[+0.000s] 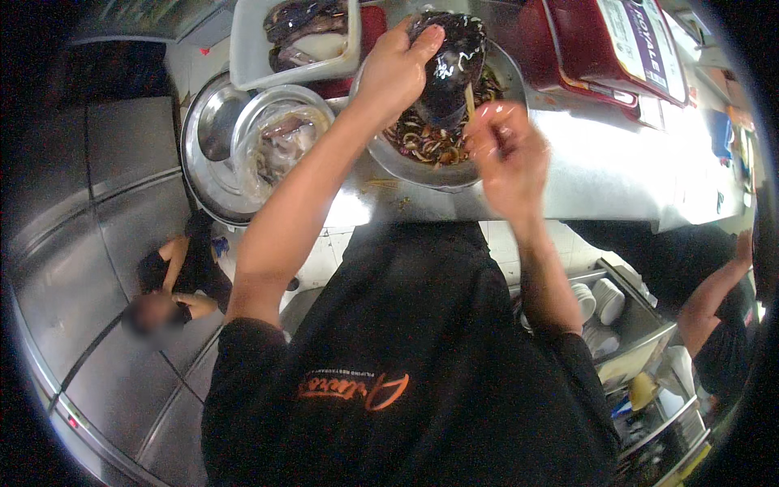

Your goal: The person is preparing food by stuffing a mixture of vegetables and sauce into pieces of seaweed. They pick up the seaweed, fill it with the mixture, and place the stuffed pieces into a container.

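My left hand (398,73) grips a dark, glossy, wet piece of seafood (453,61), which looks like a whole squid body, thumb across its top. It is held above a round metal bowl (420,176) of chopped onion in dark sauce (426,146). My right hand (508,152), slightly blurred, is curled at the bowl's right side. Its fingertips close on the lower end of a thin wooden stick (469,100) that lies against the squid's edge. Whether the stick pierces the squid cannot be made out.
Left of the bowl, a white plastic tub (243,58) holds more dark squid. Below it, a metal bowl (243,115) holds seafood in a clear plastic bag (286,143). Maroon plastic tubs (560,42) stand right on the steel counter (584,164). One person (176,268) is left, another (724,310) right.
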Available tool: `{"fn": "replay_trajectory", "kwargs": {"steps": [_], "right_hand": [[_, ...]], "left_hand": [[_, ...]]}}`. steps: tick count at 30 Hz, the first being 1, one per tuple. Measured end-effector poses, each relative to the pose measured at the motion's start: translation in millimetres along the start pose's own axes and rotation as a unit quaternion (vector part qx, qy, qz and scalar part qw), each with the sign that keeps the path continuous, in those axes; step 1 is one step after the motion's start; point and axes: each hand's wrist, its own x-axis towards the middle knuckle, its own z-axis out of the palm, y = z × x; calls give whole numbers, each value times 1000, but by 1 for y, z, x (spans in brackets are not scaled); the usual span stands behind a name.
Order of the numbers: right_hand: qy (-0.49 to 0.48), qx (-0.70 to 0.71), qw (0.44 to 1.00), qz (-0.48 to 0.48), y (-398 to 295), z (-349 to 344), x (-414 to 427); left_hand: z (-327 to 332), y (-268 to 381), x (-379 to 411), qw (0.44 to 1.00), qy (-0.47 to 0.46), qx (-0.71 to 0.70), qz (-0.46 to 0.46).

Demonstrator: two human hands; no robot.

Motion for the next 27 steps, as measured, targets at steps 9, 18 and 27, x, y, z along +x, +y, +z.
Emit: {"fn": "replay_trajectory", "kwargs": {"steps": [9, 18, 27], "right_hand": [[4, 21, 999, 40, -28, -16, 32], [123, 137, 976, -113, -44, -19, 33], [183, -50, 940, -284, -41, -13, 31]], "left_hand": [[25, 38, -36, 994, 32, 66, 84], [30, 56, -45, 992, 68, 35, 99], [41, 71, -57, 995, 61, 0, 74]]}}
